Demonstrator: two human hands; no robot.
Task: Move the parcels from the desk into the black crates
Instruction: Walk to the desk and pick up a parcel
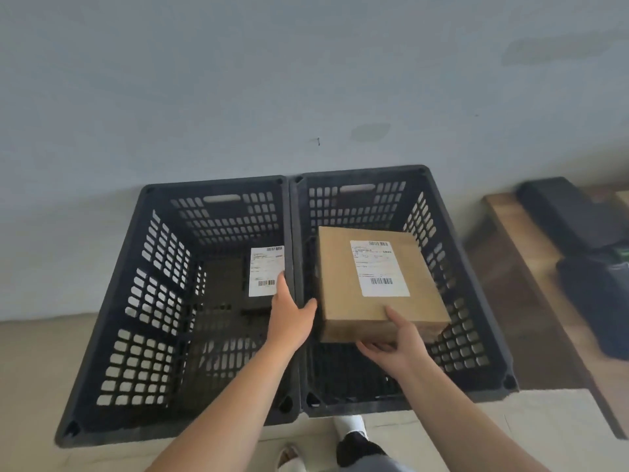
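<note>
Midway, by my reading: two black crates stand side by side on the pale floor against the far wall. I see the left crate (160,301) with a dark parcel (252,284) lying on its bottom at the right side, a white label on top. Over the right crate (459,301) hangs a brown cardboard parcel (367,287), labelled too, not yet down on the bottom as far as I can judge. My right hand (398,342) grips its near edge, thumb on top, fingers curled beneath. My left hand (292,315) has straight fingers touching the dark parcel's label, its thumb across the shared rim toward the brown box. The desk is out of view, so I cannot tell how many parcels remain.
</note>
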